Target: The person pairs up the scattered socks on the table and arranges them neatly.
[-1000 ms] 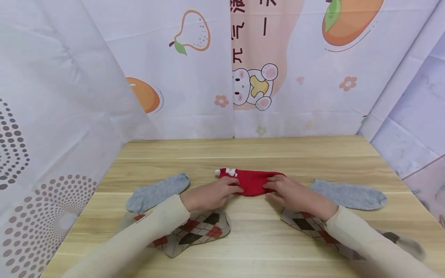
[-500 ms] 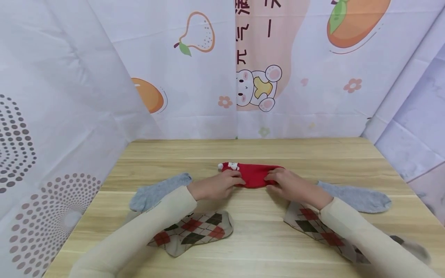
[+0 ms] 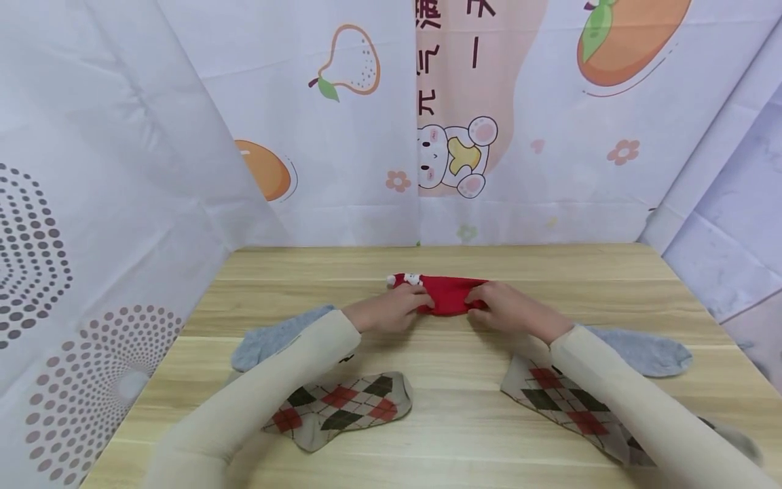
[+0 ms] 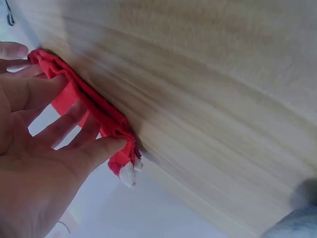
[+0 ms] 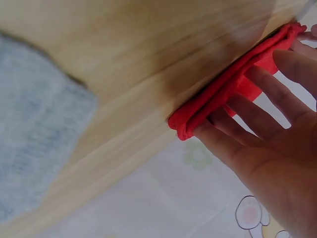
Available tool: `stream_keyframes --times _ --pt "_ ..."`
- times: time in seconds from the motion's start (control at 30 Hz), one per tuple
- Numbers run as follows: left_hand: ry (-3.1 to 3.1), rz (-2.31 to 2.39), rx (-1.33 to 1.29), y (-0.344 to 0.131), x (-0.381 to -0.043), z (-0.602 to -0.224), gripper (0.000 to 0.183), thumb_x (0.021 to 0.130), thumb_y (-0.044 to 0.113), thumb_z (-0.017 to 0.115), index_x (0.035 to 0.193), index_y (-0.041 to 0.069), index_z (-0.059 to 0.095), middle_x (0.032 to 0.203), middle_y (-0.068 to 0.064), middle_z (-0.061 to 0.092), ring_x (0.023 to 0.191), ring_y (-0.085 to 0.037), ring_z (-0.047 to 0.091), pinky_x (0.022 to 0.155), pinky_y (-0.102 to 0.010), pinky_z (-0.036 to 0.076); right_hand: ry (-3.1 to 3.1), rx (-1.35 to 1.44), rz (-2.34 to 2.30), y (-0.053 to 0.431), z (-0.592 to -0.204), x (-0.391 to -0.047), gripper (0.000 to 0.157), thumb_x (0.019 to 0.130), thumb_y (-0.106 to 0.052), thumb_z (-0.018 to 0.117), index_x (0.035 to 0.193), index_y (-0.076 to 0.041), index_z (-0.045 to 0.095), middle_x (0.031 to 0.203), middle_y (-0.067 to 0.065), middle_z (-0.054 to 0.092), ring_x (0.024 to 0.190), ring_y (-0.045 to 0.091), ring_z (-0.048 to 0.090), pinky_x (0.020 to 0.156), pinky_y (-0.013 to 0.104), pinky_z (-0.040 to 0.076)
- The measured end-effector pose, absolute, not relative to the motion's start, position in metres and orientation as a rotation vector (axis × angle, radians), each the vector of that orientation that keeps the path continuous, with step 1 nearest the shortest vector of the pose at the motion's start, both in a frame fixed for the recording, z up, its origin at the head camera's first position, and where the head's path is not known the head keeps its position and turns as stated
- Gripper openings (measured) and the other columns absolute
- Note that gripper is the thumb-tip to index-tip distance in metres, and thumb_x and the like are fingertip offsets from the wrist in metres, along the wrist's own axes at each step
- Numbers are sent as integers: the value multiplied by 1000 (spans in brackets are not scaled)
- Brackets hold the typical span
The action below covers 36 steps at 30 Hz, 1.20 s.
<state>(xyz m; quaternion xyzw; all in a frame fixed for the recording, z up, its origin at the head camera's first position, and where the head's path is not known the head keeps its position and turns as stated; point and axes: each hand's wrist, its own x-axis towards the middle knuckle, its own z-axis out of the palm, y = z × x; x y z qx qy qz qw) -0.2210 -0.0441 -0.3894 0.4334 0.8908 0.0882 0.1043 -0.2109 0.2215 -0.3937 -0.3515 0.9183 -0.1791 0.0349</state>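
A red sock (image 3: 449, 293) with a white face pattern and white tip lies flat near the back of the wooden table. It looks layered, with a bunched near edge in the wrist views. My left hand (image 3: 397, 309) rests its fingertips on the patterned end, the fingers spread and nearly straight. On the other end, my right hand (image 3: 504, 305) presses with extended fingers (image 5: 267, 119); the thumb stays apart from the cloth.
Grey socks lie left (image 3: 269, 339) and right (image 3: 647, 350), partly under the sleeves. Nearer are argyle socks on the left (image 3: 342, 407) and right (image 3: 568, 404). A printed curtain (image 3: 342, 156) hangs behind the table's back edge.
Both hands have slid the red sock away from me, toward the table's back edge. The grey and argyle socks stay put, and the head view has shifted slightly.
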Motion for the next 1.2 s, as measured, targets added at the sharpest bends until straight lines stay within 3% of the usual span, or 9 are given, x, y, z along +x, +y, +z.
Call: stream_keyframes --times 0.2,0.4,0.63,0.83,1.07,1.2 --pt "2663 237 1264 -38 -236 -393 33 100 5 54 132 9 60 137 -8 55 128 -24 48 111 -35 38 2828 -891 -568 221 -394 -227 22 93 -14 69 111 -2 72 100 6 70 82 19 58 76 34 50" --pt "2703 227 1182 -31 -248 -395 32 100 7 53 132 11 59 138 -7 53 129 -22 46 111 -34 37 2845 -834 -545 220 -391 -243 23 95 -14 66 114 -2 71 108 10 70 94 25 62 86 42 53" --pt "2714 239 1099 -26 -260 -393 33 97 7 52 129 13 58 135 -5 53 123 -22 47 108 -35 39 2870 -834 -532 217 -392 -257 17 94 -13 66 106 -3 73 95 5 69 84 23 59 80 39 51" --pt "2694 225 1056 -24 -275 -392 33 98 7 50 129 13 58 134 -5 53 122 -22 47 108 -36 40 2876 -805 -539 215 -394 -272 15 93 -13 68 105 -4 72 96 7 68 86 25 58 83 41 52" --pt "2734 206 1043 -20 -288 -392 31 98 7 52 128 12 59 133 -8 54 121 -24 49 108 -37 39 2896 -858 -547 212 -398 -287 8 93 -10 66 93 -4 71 85 4 64 80 24 55 78 39 48" --pt "2754 184 1071 -18 -293 -392 29 99 7 51 127 11 58 130 -9 54 118 -27 50 105 -39 40 2909 -840 -559 212 -397 -294 9 92 -7 65 96 -1 71 87 7 62 83 26 54 78 39 48"
